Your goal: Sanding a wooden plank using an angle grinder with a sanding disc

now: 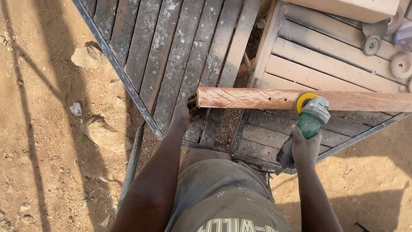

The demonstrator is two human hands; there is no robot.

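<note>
Our shorts [223, 193] fill the bottom of the view at six o'clock, and from there both arms reach up to the slatted desk [171, 51]. Our right hand [305, 148] is wrapped tight around the body of a green angle grinder [310, 122], whose yellow-backed disc [303, 101] meets the near face of a long reddish wooden beam [300, 99]. That beam lies flat across the desk, running from centre out toward three o'clock. Our left hand [182, 112] sits at the beam's cut end, around nine o'clock of it, fingers curled down and pressing, though we cannot tell quite what they grip. To sand well, we judge, we should keep that end pinned, hold the disc at a shallow angle, and travel evenly along the grain. Spare discs [401, 64] lie at two o'clock.
</note>
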